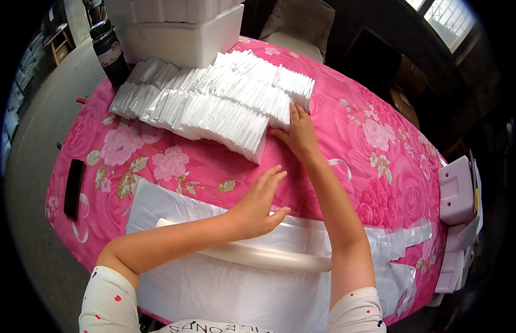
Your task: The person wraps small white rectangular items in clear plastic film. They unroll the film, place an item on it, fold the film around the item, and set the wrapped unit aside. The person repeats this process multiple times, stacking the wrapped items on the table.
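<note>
Rows of thin white folded packets [213,111] stand on edge, packed tightly together across the far half of the table. My right hand [300,133] reaches to the right end of these rows, its fingers apart and touching the end packets. My left hand [261,202] hovers over the near middle of the table with fingers stretched out and nothing in it. Below it, a long white roll or tube [269,257] lies across a stack of clear plastic sheets or bags [236,294]. My right forearm covers the roll's right end.
A pink flowered cloth [347,166] covers the table. White foam boxes [163,39] and a dark bottle [109,53] stand at the far left. A black phone [74,188] lies at the left edge. Pale pink foam boxes [456,191] are off the right edge; a covered chair [299,28] stands behind.
</note>
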`<state>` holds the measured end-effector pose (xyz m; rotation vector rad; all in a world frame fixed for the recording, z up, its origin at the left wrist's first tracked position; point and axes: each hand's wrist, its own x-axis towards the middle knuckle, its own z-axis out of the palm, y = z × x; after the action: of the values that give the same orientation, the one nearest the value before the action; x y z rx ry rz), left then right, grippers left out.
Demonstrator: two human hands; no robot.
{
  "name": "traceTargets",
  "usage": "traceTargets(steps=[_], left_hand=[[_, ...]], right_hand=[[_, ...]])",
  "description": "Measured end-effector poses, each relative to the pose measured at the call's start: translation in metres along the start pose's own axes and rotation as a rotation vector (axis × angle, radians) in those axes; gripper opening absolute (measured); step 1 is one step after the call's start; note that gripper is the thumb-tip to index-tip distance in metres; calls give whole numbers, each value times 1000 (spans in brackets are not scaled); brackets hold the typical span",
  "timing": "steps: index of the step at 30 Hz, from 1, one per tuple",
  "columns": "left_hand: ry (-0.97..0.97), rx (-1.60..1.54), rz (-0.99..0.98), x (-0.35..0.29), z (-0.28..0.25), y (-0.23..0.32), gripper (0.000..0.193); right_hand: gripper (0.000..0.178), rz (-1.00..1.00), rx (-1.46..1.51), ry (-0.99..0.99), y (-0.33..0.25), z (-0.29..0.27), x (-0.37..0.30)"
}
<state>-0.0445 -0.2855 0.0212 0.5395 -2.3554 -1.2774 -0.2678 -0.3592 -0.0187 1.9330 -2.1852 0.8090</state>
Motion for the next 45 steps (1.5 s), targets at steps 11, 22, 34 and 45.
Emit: traceTargets(steps=[11,22,34,45], left_hand=[[-1,-15,28,-9,-8,-1,63],[-31,5,14,-19,-19,11,61],[-14,-36,-149,-55,-50,32,59],[95,80,121,-161,-22,39,58]], right_hand=[[91,111,186,99,23,5,-13],[75,212,469,12,15,-3,-20],[76,214,98,-8,14,-25,-44],[49,84,309,-498,-92,-138,-211]])
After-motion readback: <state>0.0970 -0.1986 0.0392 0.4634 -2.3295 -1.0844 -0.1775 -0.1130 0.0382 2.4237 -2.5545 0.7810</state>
